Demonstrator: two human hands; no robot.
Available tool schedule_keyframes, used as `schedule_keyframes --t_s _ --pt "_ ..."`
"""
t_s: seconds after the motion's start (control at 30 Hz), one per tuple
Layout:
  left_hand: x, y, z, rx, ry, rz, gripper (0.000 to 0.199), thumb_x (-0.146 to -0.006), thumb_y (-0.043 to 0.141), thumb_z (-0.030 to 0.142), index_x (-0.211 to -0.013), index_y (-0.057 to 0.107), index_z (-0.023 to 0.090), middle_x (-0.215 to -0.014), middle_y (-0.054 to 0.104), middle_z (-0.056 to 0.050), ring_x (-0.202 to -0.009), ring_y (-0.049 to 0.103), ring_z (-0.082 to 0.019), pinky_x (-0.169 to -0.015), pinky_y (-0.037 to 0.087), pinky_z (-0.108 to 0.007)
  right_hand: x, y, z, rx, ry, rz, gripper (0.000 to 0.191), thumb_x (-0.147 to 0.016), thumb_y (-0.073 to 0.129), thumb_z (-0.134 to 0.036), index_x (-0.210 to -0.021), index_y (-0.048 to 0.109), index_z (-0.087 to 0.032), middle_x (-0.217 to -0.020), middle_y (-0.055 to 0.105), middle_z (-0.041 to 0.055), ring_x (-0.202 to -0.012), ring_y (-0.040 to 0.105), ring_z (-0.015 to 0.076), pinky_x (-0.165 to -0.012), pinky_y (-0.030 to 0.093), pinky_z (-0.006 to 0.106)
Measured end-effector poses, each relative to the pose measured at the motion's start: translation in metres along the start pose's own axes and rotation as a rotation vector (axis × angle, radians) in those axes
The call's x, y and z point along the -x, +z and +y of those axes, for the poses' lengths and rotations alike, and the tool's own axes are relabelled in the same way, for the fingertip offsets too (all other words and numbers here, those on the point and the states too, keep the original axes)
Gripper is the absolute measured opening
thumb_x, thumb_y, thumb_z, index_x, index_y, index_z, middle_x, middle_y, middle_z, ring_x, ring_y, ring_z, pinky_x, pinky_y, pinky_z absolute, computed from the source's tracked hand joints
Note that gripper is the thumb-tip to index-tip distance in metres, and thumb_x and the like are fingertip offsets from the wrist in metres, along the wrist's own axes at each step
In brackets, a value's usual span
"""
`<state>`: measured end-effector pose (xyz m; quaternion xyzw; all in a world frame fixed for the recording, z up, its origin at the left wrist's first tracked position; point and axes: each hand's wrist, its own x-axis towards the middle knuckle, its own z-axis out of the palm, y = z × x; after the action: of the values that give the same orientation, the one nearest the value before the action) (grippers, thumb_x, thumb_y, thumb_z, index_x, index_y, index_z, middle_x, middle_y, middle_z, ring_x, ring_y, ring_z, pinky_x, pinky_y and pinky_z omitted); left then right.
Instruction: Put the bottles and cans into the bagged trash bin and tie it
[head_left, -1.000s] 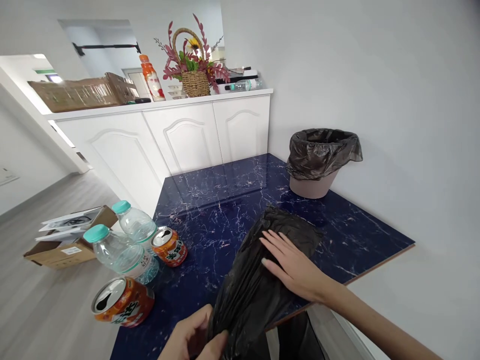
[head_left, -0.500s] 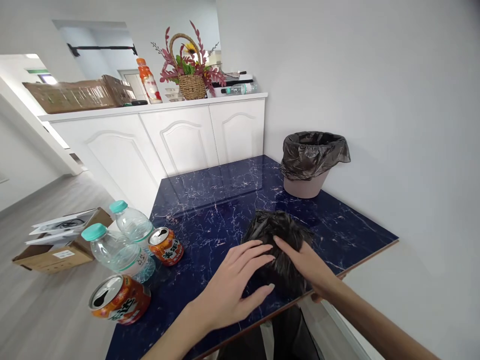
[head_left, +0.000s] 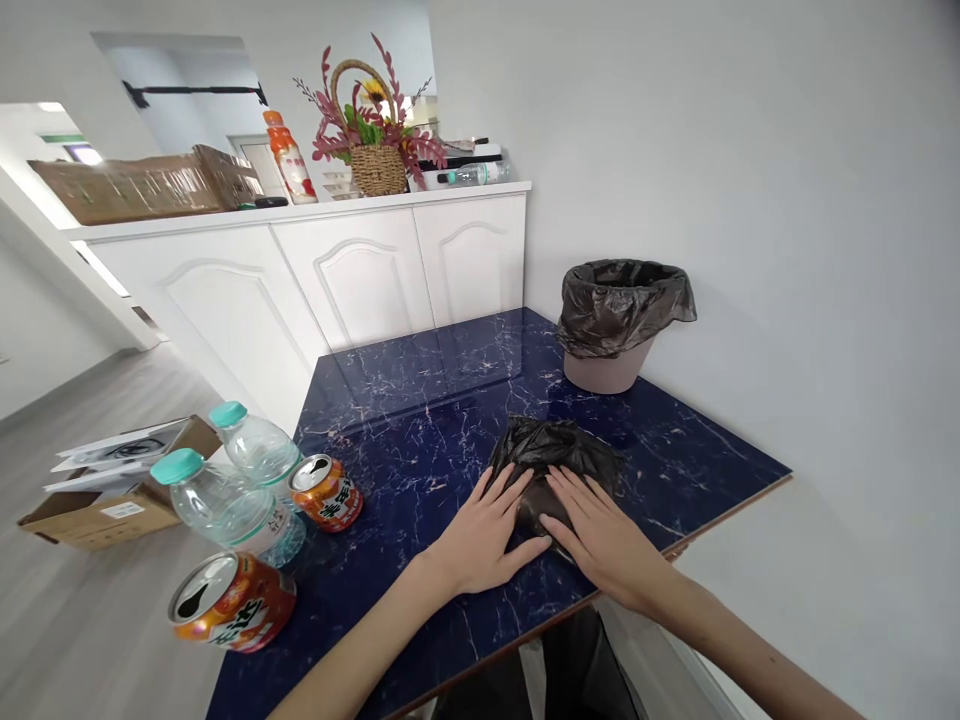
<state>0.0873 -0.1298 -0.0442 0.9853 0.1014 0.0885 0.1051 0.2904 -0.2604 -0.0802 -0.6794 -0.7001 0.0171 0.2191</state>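
A crumpled black plastic bag (head_left: pixel 566 447) lies on the dark blue marbled table (head_left: pixel 405 430) near its front edge. My left hand (head_left: pixel 487 535) rests on the bag's left side, fingers spread. On its right side my right hand (head_left: pixel 600 530) lies flat with the fingers extended. The thumbs almost meet over the middle of the bag. Neither hand is closed around anything.
Two orange cans (head_left: pixel 326 492) (head_left: pixel 232 602) and two clear bottles (head_left: pixel 221 505) (head_left: pixel 259 445) stand at the table's left edge. A bin (head_left: pixel 607 370) lined with black plastic stands at the back right by the wall. An open cardboard box (head_left: pixel 112 510) sits beyond the left edge.
Both hands have come down onto the bag, which now looks flatter. My left hand has moved up toward the bag, and its fingers have spread.
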Motion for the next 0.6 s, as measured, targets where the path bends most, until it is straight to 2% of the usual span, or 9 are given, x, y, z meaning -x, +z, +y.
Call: schedule_keyframes --t_s 0.1,0.17,0.23,0.3,0.37,0.43,0.53,0.6 --pt "0.006 -0.004 -0.005 0.013 0.009 -0.006 0.083 -0.108 0.046 0.063 -0.174 0.016 0.022 -0.176 0.029 -0.012 -0.166 0.021 -0.032 -0.136 0.021 -0.055 0.009 0.0 0.013 -0.013 0.023 -0.068 0.071 -0.112 0.038 -0.058 -0.172 0.03 -0.02 -0.174 0.034 0.0127 -0.163 0.03 0.0304 -0.131 0.032 0.06" --pt "0.011 -0.006 -0.009 0.014 -0.003 0.018 0.08 -0.108 0.049 0.061 -0.173 0.021 0.024 -0.174 0.036 -0.011 -0.164 0.028 -0.031 -0.134 0.026 -0.053 0.016 -0.008 0.014 -0.034 -0.076 -0.075 0.079 -0.108 0.049 -0.06 -0.174 0.022 -0.025 -0.177 0.027 0.0108 -0.165 0.023 0.0318 -0.131 0.03 0.06" --pt "0.014 -0.008 -0.012 -0.009 -0.02 0.055 0.067 -0.109 0.052 0.054 -0.168 0.036 0.027 -0.168 0.048 -0.009 -0.16 0.039 -0.03 -0.131 0.033 -0.054 0.022 -0.016 0.01 -0.04 -0.19 -0.051 0.083 -0.106 0.057 -0.057 -0.174 0.019 -0.029 -0.178 0.027 0.0093 -0.165 0.022 0.0329 -0.131 0.029 0.062" --pt "0.015 -0.009 -0.013 -0.052 -0.015 0.087 0.046 -0.111 0.051 0.044 -0.155 0.057 0.029 -0.158 0.061 -0.007 -0.153 0.05 -0.03 -0.127 0.039 -0.055 0.026 -0.021 0.004 -0.029 -0.252 -0.002 0.079 -0.107 0.059 -0.048 -0.174 0.021 -0.031 -0.175 0.034 0.0092 -0.163 0.028 0.0329 -0.131 0.031 0.062" --pt "0.015 -0.011 -0.01 -0.094 0.009 0.129 0.034 -0.112 0.049 0.034 -0.136 0.071 0.026 -0.145 0.072 -0.007 -0.144 0.06 -0.031 -0.122 0.044 -0.056 0.029 -0.021 -0.002 -0.013 -0.264 0.054 0.074 -0.108 0.058 -0.039 -0.173 0.024 -0.03 -0.172 0.041 0.0097 -0.16 0.037 0.0319 -0.13 0.035 0.061" --pt "0.017 -0.016 -0.001 -0.106 0.049 0.188 0.03 -0.112 0.048 0.028 -0.124 0.075 0.021 -0.135 0.077 -0.008 -0.137 0.066 -0.03 -0.12 0.046 -0.054 0.031 -0.021 -0.005 -0.011 -0.273 0.086 0.074 -0.107 0.059 -0.036 -0.172 0.026 -0.028 -0.17 0.045 0.0104 -0.157 0.042 0.031 -0.129 0.037 0.06" --pt "0.024 -0.03 0.016 -0.019 0.132 0.237 0.026 -0.111 0.048 0.024 -0.118 0.072 0.016 -0.132 0.078 -0.011 -0.13 0.069 -0.026 -0.118 0.049 -0.046 0.035 -0.023 -0.009 -0.073 -0.313 0.08 0.076 -0.102 0.062 -0.028 -0.171 0.029 -0.024 -0.166 0.05 0.0118 -0.153 0.048 0.0304 -0.13 0.036 0.059" --pt "0.03 -0.04 0.025 0.11 0.127 0.214 0.021 -0.111 0.053 0.03 -0.117 0.068 0.018 -0.125 0.079 -0.01 -0.119 0.074 -0.023 -0.111 0.053 -0.04 0.038 -0.027 -0.012 -0.175 -0.314 0.041 0.07 -0.098 0.058 -0.018 -0.165 0.041 -0.026 -0.157 0.061 0.0106 -0.143 0.06 0.0287 -0.126 0.043 0.055"
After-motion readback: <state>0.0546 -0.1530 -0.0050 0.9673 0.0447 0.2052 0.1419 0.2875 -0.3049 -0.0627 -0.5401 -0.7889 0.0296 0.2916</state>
